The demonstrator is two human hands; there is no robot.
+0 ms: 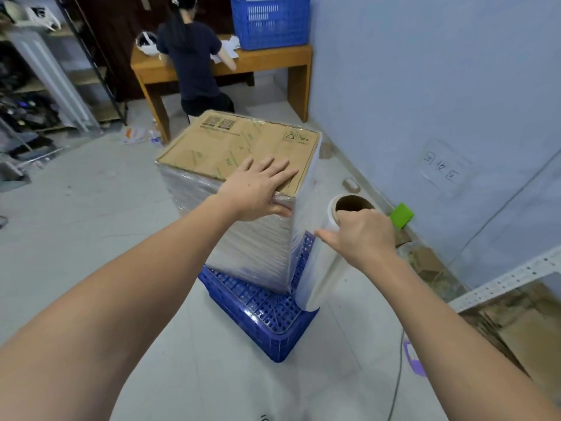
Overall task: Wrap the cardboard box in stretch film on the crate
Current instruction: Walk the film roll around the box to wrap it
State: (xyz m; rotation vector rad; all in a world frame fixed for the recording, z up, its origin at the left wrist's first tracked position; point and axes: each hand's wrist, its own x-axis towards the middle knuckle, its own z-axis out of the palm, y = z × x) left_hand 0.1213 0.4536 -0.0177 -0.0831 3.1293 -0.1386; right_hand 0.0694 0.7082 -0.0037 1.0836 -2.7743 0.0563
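Observation:
A brown cardboard box (230, 147) stands on an upturned blue plastic crate (267, 311) on the floor. Its sides are covered in layers of stretch film (252, 241). My left hand (258, 189) lies flat on the box's near top corner, fingers straight, thumb pressing the film at the edge. My right hand (361, 235) grips the top end of the upright stretch film roll (321, 268), fingers hooked into its cardboard core. The roll hangs just right of the box's near corner, with a sheet of film running from it to the box.
Another person (194, 56) works at a wooden table (273, 62) behind the box, with a blue basket (270, 19) on it. The wall (425, 86) is close on the right, with a green object (401, 214) and cardboard scraps at its foot. Shelving stands at far left.

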